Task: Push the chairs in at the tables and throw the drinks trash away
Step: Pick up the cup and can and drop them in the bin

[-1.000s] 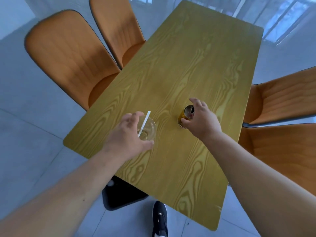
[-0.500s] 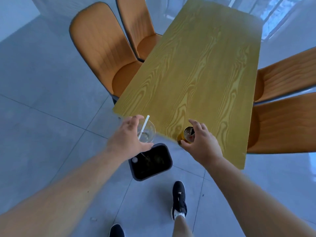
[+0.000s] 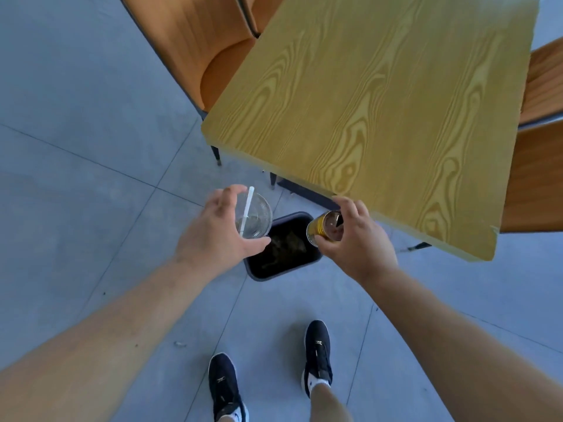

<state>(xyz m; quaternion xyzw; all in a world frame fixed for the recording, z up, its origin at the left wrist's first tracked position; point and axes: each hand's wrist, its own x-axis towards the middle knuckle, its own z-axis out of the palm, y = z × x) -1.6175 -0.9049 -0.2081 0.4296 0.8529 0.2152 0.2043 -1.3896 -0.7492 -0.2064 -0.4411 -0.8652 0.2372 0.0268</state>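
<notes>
My left hand (image 3: pixel 213 236) grips a clear plastic cup (image 3: pixel 257 219) with a white straw (image 3: pixel 246 211) standing in it. My right hand (image 3: pixel 359 245) grips a gold drink can (image 3: pixel 320 228), tilted toward the left. Both are held over the floor, just above a black trash bin (image 3: pixel 259 274) that stands below the near corner of the wooden table (image 3: pixel 380 102). The cup hangs over the bin's left rim, the can over its right rim. Dark trash lies inside the bin.
Orange chairs (image 3: pixel 195 35) stand at the table's left side, and two more (image 3: pixel 536 175) at its right edge. Dark table legs (image 3: pixel 216 153) show under the near edge. My two black shoes (image 3: pixel 316 354) stand on grey floor tiles behind the bin.
Both hands have lifted the cup and the can off the table and pulled them back over the bin. I have stepped back and the view has tipped down toward the floor.
</notes>
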